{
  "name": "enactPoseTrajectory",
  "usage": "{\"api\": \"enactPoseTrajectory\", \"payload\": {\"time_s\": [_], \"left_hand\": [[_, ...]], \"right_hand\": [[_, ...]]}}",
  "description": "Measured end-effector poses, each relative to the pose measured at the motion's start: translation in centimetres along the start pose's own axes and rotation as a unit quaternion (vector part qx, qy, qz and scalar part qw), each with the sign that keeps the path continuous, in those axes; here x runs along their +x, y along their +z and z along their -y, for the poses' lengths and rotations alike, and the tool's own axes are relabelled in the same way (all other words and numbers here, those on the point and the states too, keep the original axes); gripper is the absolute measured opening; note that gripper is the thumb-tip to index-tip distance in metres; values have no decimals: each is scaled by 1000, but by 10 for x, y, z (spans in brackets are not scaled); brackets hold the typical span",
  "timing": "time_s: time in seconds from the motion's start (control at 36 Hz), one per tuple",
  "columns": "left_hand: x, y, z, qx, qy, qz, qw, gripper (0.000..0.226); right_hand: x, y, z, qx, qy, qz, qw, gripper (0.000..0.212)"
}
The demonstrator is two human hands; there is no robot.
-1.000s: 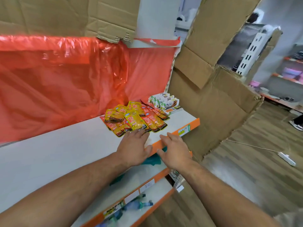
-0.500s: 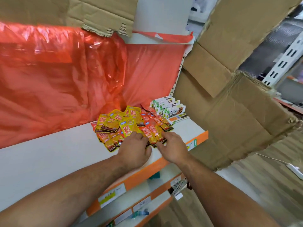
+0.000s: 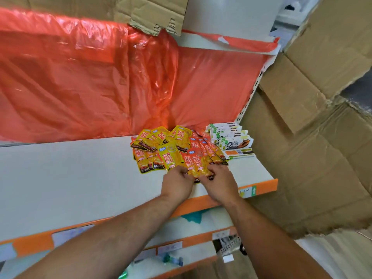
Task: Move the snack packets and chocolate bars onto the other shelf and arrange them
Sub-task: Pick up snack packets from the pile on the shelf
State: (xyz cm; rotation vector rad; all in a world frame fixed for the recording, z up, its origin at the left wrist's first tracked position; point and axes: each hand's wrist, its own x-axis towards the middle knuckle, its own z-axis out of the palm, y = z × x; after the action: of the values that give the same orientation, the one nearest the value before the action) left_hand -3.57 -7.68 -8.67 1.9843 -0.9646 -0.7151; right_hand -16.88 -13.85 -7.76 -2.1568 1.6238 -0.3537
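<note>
Several yellow and orange snack packets [image 3: 161, 146] lie fanned out on a white shelf [image 3: 70, 178] with an orange front edge. To their right sit white and green chocolate bars [image 3: 231, 137] stacked by the shelf's upright. My left hand [image 3: 177, 184] and my right hand [image 3: 219, 182] both pinch the near ends of a few orange packets [image 3: 198, 164] at the front of the pile. The fingertips of both hands are tucked under the packets' lower edges.
Red plastic sheeting [image 3: 90, 83] hangs behind the shelf. Torn cardboard [image 3: 314, 137] walls off the right side and the top. Lower shelves [image 3: 181, 248] with orange edges and price tags sit below, holding a teal item and bottles.
My hands moved forward from the shelf's front edge onto the pile and took hold of the front orange packets. The camera moved closer to the shelf.
</note>
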Motion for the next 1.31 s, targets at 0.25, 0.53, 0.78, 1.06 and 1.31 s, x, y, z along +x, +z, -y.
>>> {"api": "enactPoseTrajectory", "payload": {"time_s": [0.25, 0.53, 0.78, 1.06, 1.31], "left_hand": [[3, 11, -2, -67, -80, -66, 992, 27], [-2, 6, 9, -136, -48, -38, 989, 16], [-8, 1, 6, -131, -24, -53, 990, 12], [-23, -22, -6, -217, -30, -23, 975, 20], [-45, -83, 15, -260, -36, -85, 961, 20]], "right_hand": [[2, -7, -3, 68, -3, 43, 997, 34], [5, -10, -4, 98, 17, 105, 990, 41], [11, -5, -12, 181, 9, 121, 976, 29], [-3, -18, 5, 334, 5, 107, 936, 7], [-29, -10, 60, 392, -53, 162, 904, 6]]}}
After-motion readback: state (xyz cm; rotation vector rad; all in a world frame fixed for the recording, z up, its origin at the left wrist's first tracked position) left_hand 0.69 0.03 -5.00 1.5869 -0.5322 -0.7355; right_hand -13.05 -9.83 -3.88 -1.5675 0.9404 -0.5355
